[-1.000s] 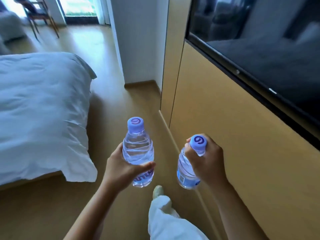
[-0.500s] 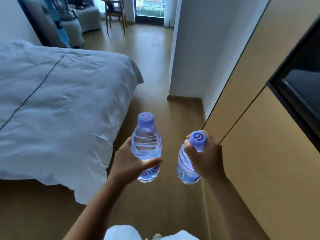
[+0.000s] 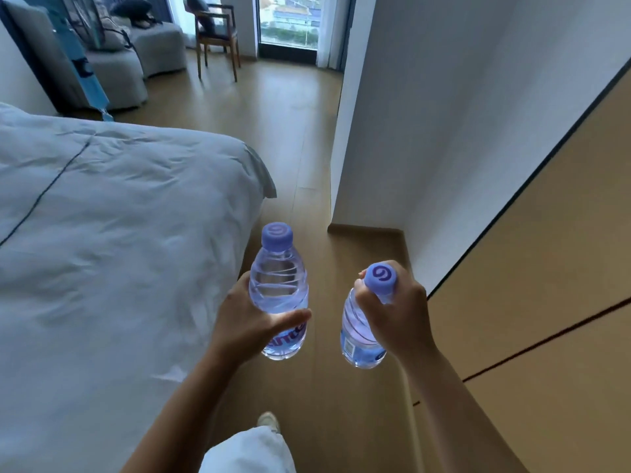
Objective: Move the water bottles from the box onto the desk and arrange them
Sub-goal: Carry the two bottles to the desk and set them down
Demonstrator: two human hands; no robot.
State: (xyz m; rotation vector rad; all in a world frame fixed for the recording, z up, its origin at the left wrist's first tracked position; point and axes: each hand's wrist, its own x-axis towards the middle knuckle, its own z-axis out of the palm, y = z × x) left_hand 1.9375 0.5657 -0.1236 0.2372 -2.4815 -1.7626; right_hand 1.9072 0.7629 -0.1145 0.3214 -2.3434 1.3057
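You carry a bottle in each grip: left hand (image 3: pixel 251 324) wraps one bottle (image 3: pixel 278 291), right hand (image 3: pixel 397 319) another bottle (image 3: pixel 362 332). No bench is visible; find it, set both upright.

The setting is a hotel-style bedroom. A bed (image 3: pixel 112 240) with a white duvet occupies the left side. The floor (image 3: pixel 273 124) is light wood plank. A grey upholstered sofa (image 3: pixel 136 63) and a wooden armchair (image 3: pixel 218 35) stand at the far end beside a glazed balcony door (image 3: pixel 290 25). Tan panelled cabinetry (image 3: pixel 546 302) lines the right wall.
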